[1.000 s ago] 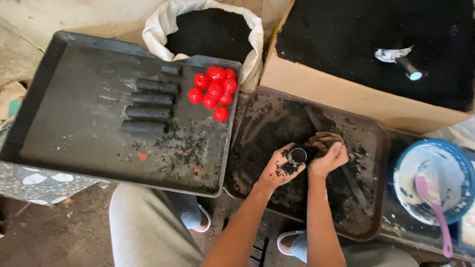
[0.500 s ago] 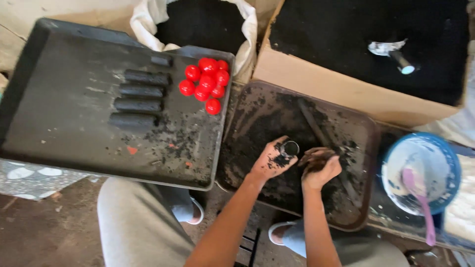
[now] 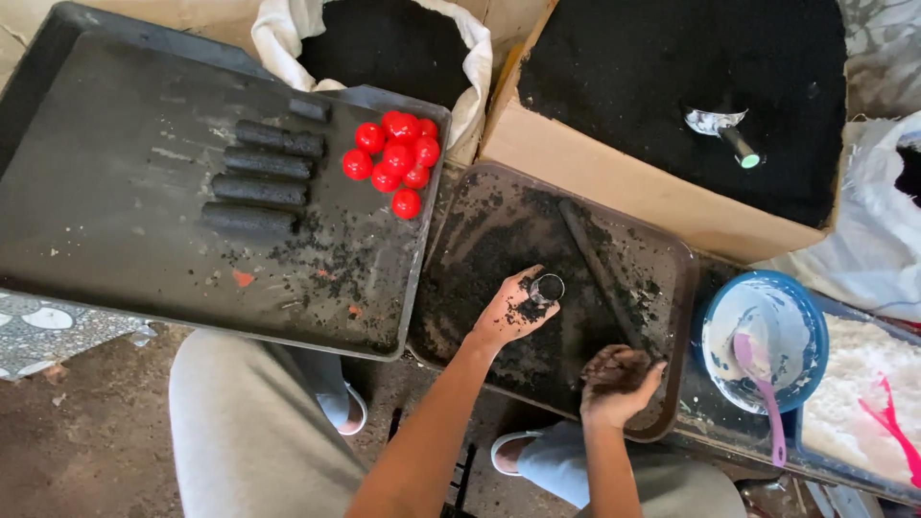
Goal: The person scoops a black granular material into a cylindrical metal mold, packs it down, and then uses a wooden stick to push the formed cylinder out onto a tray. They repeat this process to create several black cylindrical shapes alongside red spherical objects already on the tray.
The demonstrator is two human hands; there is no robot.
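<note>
Powder, black and loose, is covering the brown tray [image 3: 662, 259] where both hands are working. The left hand [image 3: 508, 312] is closing around a small tube mould [image 3: 547, 288], fingers wrapped on its side and the open mouth facing up. The right hand [image 3: 619, 379] is sitting at the tray's near edge, cupped shut on a clump of the black powder [image 3: 614, 363].

I think the tube is stiff and light but slippery with dust, so the grip around its wall is the safe one. The powder is soft and crumbly, and it is probably falling apart if it is not held in a cupped palm.

A dark rod [image 3: 600, 273] is lying on the tray just beside the tube. To the left, a big black tray [image 3: 115, 221] is carrying four finished black sticks [image 3: 259, 177] and a group of red balls [image 3: 395, 158]. Behind are standing a white sack [image 3: 288, 38] and a cardboard box [image 3: 614, 182], both with black powder; a scoop [image 3: 724, 134] is lying in the box. A blue bowl [image 3: 801, 317] with a pink spoon [image 3: 758, 384] is near the right hand.
</note>
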